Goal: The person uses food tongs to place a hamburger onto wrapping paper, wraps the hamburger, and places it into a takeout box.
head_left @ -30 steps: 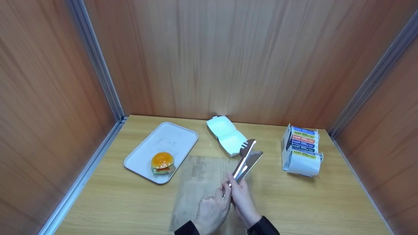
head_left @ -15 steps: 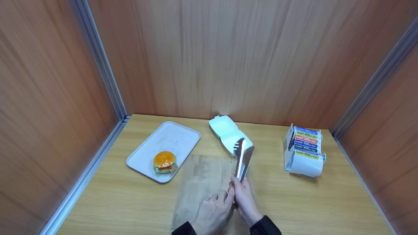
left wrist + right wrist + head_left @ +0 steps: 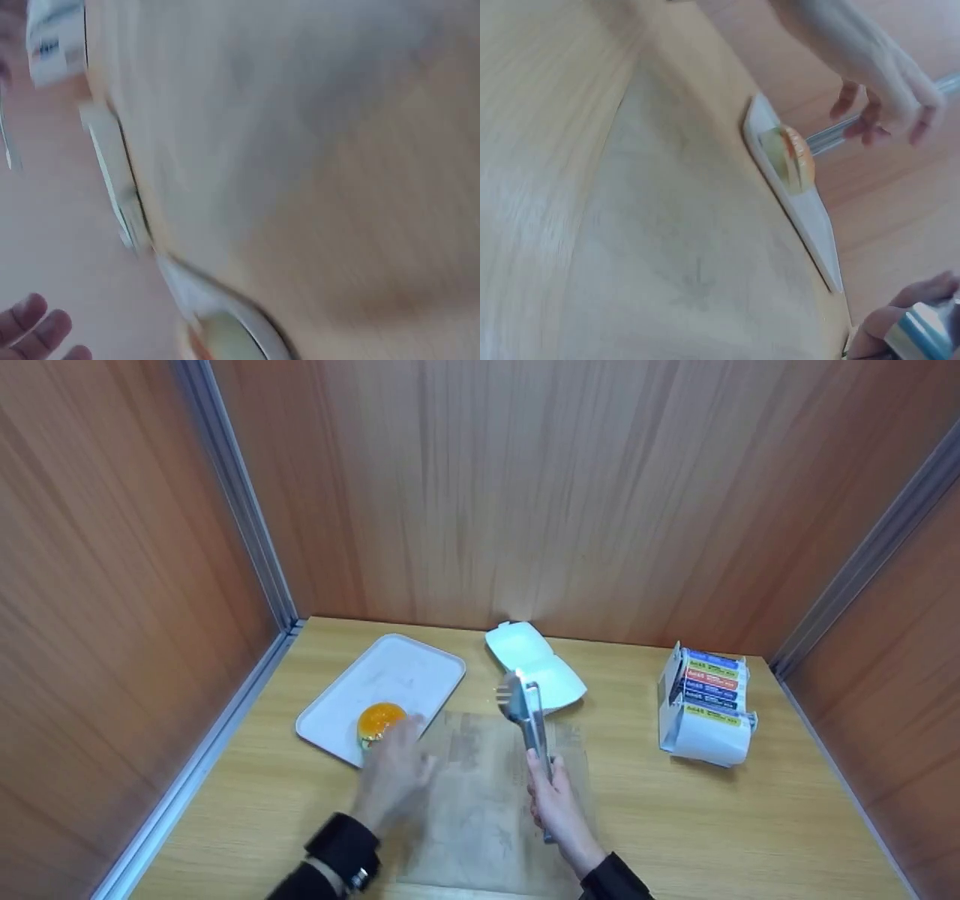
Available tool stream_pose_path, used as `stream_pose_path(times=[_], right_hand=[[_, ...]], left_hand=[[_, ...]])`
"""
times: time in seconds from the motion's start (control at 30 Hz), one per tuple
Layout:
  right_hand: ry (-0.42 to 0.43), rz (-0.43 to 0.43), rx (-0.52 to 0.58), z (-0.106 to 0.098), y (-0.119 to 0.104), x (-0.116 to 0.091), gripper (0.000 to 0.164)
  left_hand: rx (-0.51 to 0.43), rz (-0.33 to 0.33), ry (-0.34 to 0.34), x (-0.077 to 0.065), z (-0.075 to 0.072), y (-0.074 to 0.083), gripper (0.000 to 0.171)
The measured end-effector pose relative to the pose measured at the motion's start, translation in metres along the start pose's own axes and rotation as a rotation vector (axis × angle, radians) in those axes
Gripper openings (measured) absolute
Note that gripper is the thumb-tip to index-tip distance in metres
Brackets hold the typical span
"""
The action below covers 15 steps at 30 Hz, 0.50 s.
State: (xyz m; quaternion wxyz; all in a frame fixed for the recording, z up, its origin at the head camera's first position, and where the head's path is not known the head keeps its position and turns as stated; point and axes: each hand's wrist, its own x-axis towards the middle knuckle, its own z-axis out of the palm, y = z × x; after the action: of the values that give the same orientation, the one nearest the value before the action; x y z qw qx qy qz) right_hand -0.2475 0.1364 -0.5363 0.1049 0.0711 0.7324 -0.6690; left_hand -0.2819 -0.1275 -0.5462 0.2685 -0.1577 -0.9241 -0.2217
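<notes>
My right hand [image 3: 555, 802] grips metal tongs [image 3: 534, 727], held up above the table with their fork-toothed head pointing away. In the right wrist view, the tongs' metal end [image 3: 922, 330] shows within the fingers. My left hand [image 3: 394, 776], blurred, hovers by the tray with its fingers loosely bent and nothing held. A burger [image 3: 381, 718] with a glossy bun sits on the white tray [image 3: 405, 660]; from the head, the left hand hides part of it. In the right wrist view, a gap shows between the left hand [image 3: 892, 90] and the burger [image 3: 801, 161].
A greyish sheet [image 3: 480, 832] lies flat on the wooden table in front. Behind it stands a pale hinged takeaway box [image 3: 555, 679] with its lid folded back. A white holder [image 3: 709, 731] with coloured labels stands at the right. Wood panels enclose three sides.
My left hand has left the tongs and moved left to beside the burger. The right hand keeps hold of the tongs, whose heads have swung left and now lie closer together.
</notes>
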Motion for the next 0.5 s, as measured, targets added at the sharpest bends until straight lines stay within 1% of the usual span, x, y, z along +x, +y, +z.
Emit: stream_pose_path(times=[0.07,0.13,0.17,0.23,0.27,0.33,0.4,0.5], right_hand=[[-0.017,0.002,-0.051,0.002,0.001,0.002,0.058],[-0.019,-0.001,-0.106,0.006,0.003,0.004,0.059],[-0.021,-0.01,-0.137,0.008,0.004,0.006,0.06],[-0.022,-0.023,-0.196,0.012,0.004,0.01,0.062],[-0.026,-0.031,-0.219,0.015,0.005,0.013,0.062],[-0.041,-0.037,-0.257,0.022,0.004,0.018,0.062],[-0.068,-0.047,-0.282,0.03,0.003,0.024,0.061],[-0.108,-0.055,-0.307,0.045,0.0,0.035,0.058]], left_hand=[[0.001,-0.136,-0.031,0.006,-0.009,-0.03,0.058],[0.013,-0.249,-0.08,0.009,-0.014,-0.059,0.068],[0.025,-0.29,-0.113,0.009,-0.015,-0.073,0.074],[0.057,-0.352,-0.22,0.008,-0.015,-0.096,0.089],[0.065,-0.38,-0.277,0.006,-0.015,-0.105,0.095],[0.076,-0.432,-0.385,0.002,-0.012,-0.119,0.108],[0.08,-0.478,-0.472,0.0,-0.01,-0.127,0.118],[0.09,-0.525,-0.541,0.0,-0.008,-0.131,0.124]])
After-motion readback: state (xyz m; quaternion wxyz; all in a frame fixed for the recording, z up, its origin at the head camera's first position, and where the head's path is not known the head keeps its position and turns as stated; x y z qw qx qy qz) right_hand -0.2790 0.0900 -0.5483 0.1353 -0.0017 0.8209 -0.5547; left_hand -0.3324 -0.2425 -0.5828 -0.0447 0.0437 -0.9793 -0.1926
